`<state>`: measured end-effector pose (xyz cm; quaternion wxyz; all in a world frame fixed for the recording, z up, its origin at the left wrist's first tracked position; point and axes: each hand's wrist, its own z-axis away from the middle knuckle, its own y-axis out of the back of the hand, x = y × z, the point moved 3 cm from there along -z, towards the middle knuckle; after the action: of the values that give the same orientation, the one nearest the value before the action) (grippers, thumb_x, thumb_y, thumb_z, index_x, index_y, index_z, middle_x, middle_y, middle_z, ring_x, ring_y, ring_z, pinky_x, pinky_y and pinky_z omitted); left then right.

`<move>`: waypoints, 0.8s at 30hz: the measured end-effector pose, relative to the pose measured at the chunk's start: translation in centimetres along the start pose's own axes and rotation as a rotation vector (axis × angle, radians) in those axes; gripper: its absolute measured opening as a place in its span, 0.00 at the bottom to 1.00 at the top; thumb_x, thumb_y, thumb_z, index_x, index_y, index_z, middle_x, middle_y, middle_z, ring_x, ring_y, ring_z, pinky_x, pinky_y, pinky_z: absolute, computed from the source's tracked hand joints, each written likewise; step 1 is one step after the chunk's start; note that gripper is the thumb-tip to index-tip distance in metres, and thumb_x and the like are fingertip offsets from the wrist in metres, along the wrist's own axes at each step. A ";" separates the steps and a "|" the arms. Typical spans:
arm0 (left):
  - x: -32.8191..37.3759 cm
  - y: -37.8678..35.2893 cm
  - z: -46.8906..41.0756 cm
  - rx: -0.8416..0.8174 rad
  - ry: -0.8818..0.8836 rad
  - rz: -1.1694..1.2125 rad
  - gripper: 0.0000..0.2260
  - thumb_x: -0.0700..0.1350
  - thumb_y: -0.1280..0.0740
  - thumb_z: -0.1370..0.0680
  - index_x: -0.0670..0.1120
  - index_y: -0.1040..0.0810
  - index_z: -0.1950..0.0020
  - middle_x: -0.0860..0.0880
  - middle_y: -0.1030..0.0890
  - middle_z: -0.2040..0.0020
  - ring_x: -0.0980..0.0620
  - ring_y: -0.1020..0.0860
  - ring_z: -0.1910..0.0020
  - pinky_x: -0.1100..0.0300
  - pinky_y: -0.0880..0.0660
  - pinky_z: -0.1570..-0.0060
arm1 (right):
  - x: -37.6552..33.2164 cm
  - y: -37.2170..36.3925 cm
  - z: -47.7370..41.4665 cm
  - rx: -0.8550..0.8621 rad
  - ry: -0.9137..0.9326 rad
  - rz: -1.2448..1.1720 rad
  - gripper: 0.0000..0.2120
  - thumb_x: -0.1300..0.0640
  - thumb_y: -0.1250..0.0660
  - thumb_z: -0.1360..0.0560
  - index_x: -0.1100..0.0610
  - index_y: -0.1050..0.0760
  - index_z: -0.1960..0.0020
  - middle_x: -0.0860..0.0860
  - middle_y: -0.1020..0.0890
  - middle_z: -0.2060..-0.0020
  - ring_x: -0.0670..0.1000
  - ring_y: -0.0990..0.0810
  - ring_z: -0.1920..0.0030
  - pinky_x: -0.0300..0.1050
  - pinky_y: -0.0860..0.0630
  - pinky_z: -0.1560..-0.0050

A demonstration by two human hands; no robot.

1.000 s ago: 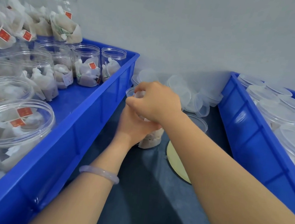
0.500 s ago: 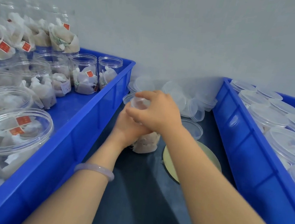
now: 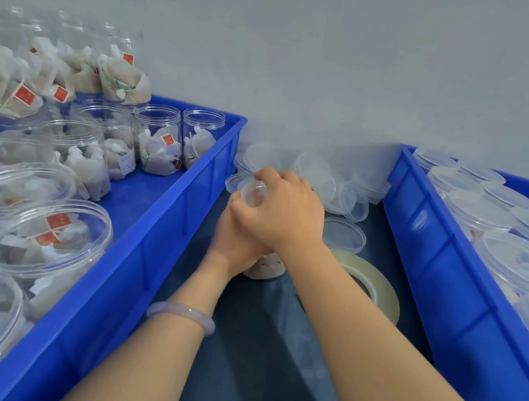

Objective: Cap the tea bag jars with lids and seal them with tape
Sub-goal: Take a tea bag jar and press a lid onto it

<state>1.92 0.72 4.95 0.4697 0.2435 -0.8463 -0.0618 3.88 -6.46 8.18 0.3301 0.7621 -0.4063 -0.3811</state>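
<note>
On the dark tabletop (image 3: 252, 351), between two blue bins, the left hand (image 3: 232, 247) (bracelet (image 3: 181, 315) on its wrist) wraps its fingers round a tea bag jar (image 3: 265, 266). Over it, the right hand (image 3: 285, 213) pinches the clear lid (image 3: 254, 193) with curled fingers. A tape roll (image 3: 377, 284) lies just beside; spare lids (image 3: 320, 181) lie by the wall.
</note>
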 end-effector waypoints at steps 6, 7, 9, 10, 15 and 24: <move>-2.2 0.4 1.0 0.064 0.380 0.075 0.36 0.51 0.23 0.34 0.54 0.34 0.29 0.53 0.34 0.40 0.58 0.28 0.44 0.67 0.31 0.45 | 1.7 1.7 5.5 -0.043 -0.180 -0.124 0.43 0.27 0.43 0.33 0.48 0.44 0.25 0.53 0.32 0.33 0.55 0.34 0.33 0.50 0.37 0.35; -2.1 0.6 1.9 0.042 0.412 0.046 0.47 0.58 0.21 0.41 0.57 0.40 0.26 0.53 0.38 0.39 0.60 0.30 0.44 0.66 0.34 0.44 | 2.6 1.8 7.0 -0.107 -0.248 -0.085 0.45 0.26 0.47 0.34 0.48 0.48 0.24 0.53 0.32 0.32 0.55 0.34 0.32 0.51 0.36 0.35; -2.2 0.4 3.9 -0.008 0.512 -0.035 0.61 0.66 0.23 0.49 0.52 0.47 0.23 0.51 0.39 0.36 0.54 0.34 0.37 0.61 0.36 0.39 | 5.0 1.9 9.2 -0.295 -0.403 -0.016 0.45 0.25 0.53 0.33 0.51 0.48 0.24 0.54 0.32 0.31 0.57 0.35 0.31 0.54 0.37 0.34; -2.6 0.1 4.6 0.000 0.558 -0.025 0.59 0.66 0.22 0.49 0.47 0.43 0.25 0.47 0.37 0.35 0.50 0.33 0.35 0.59 0.34 0.37 | 5.9 2.1 9.8 -0.392 -0.467 0.008 0.43 0.25 0.55 0.32 0.53 0.43 0.27 0.55 0.31 0.31 0.58 0.34 0.31 0.55 0.36 0.34; -2.7 -0.3 5.8 0.121 0.556 -0.029 0.22 0.53 0.21 0.37 0.48 0.33 0.59 0.53 0.30 0.57 0.55 0.28 0.58 0.67 0.36 0.66 | 7.1 2.1 10.2 -0.769 -0.285 0.255 0.36 0.36 0.37 0.28 0.49 0.44 0.27 0.53 0.35 0.32 0.57 0.37 0.31 0.51 0.40 0.33; -0.1 -4.6 8.5 -0.323 0.296 0.209 0.26 0.38 0.35 0.22 0.49 0.37 0.25 0.61 0.36 0.30 0.63 0.36 0.29 0.69 0.35 0.34 | 9.7 2.3 11.1 -0.451 -0.188 -0.217 0.29 0.57 0.34 0.24 0.45 0.42 0.27 0.47 0.30 0.38 0.48 0.30 0.36 0.38 0.34 0.40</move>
<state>-3.43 -4.34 -1.32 0.6254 0.0825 -0.7679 -0.1109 -2.66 -18.07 1.54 0.4096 0.6698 -0.2559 -0.5640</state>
